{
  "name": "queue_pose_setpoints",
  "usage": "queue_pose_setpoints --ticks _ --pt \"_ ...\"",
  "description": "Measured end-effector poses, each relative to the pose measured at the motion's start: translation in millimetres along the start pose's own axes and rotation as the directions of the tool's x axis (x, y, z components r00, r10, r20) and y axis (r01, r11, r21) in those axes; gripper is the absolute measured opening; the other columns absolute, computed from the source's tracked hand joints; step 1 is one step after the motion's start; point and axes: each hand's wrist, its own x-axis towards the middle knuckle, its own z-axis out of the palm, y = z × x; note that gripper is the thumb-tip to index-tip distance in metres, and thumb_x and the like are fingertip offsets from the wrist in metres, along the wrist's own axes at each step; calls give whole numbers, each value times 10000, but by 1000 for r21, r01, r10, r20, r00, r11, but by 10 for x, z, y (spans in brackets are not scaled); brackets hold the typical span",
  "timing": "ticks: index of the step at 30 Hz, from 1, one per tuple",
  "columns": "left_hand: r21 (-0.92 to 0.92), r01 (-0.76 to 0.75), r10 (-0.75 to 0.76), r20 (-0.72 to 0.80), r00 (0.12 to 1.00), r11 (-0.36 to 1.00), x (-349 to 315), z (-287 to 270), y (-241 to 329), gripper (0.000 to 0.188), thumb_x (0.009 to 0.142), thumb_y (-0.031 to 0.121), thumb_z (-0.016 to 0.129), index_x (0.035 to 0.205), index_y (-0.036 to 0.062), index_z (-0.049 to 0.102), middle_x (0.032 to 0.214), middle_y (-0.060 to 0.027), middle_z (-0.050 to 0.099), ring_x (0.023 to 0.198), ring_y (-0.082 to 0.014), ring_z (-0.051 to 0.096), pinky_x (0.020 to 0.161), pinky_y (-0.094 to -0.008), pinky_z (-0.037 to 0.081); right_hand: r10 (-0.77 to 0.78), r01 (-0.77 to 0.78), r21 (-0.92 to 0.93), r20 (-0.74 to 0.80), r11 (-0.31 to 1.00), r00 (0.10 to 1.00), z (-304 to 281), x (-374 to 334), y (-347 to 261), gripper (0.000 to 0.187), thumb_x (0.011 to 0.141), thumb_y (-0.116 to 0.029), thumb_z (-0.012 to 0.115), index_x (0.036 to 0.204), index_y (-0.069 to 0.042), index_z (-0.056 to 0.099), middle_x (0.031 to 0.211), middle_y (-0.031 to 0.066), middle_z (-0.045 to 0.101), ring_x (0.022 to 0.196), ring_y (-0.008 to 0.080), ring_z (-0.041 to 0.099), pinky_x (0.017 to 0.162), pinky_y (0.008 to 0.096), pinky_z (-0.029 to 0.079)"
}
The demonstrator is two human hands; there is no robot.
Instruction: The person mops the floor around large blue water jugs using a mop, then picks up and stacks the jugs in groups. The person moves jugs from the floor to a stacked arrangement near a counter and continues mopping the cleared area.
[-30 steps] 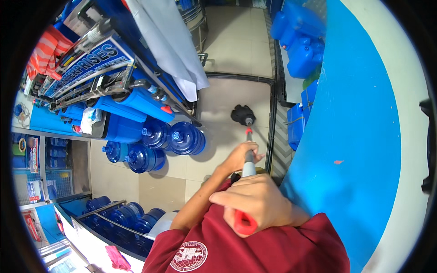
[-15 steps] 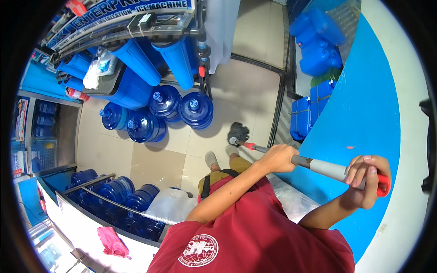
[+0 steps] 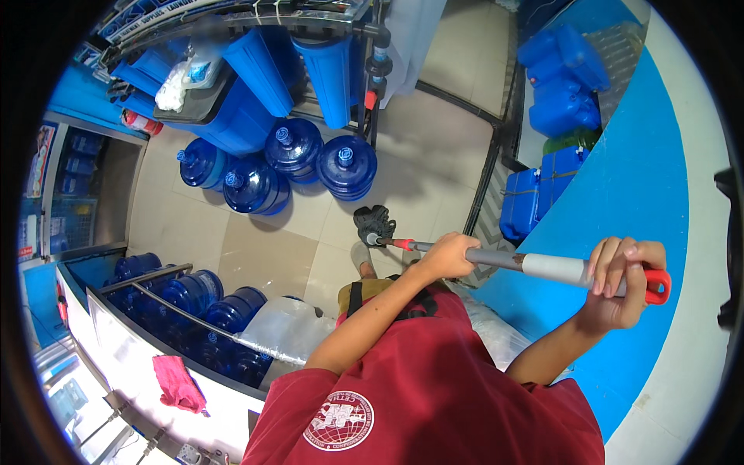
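Tiled floor (image 3: 434,190), pale with a brown patch, ahead of the left fingers (image 3: 463,246) and bearing four blue water bottles (image 3: 260,190) farther left; blue wall (image 3: 628,194) behind the right fingers (image 3: 601,267) in this view. One mop (image 3: 496,258): left fingers curled snugly round the pole, right fingers wrapped round its upper end beside a red grip (image 3: 659,287), dark head (image 3: 373,221) ahead and left of the left fingers, apparently on the tiles. Step in hand, by judgement: working the head across the floor; the next stroke calls for both grips firm, steering clear of the bottles.
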Motion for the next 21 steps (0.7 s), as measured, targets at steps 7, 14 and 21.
queue_pose_setpoints --ticks 7,14,21 --pt "100 -43 52 -90 995 994 205 464 -207 265 838 227 644 669 47 549 624 -204 549 647 -448 537 589 -506 401 -2 3 144 -7 990 1000 -534 -86 47 182 954 -18 380 1059 20 524 520 -5 372 413 84 372 428 265 412" --pt "252 154 -185 104 977 955 528 1071 -732 127 710 174 613 789 86 659 742 -180 663 779 -406 648 725 -482 506 9 -1 41 -191 999 982 -1714 -271 -114 262 977 -12 374 1141 45 570 573 11 413 447 95 395 475 257 435" --pt "279 271 -315 129 940 921 938 1571 -1271 215 742 273 615 838 91 676 820 -181 691 829 -390 668 761 -489 520 -81 -415 -686 -566 598 820 -2727 -220 174 356 876 78 375 989 41 710 787 90 585 677 163 553 634 280 500"
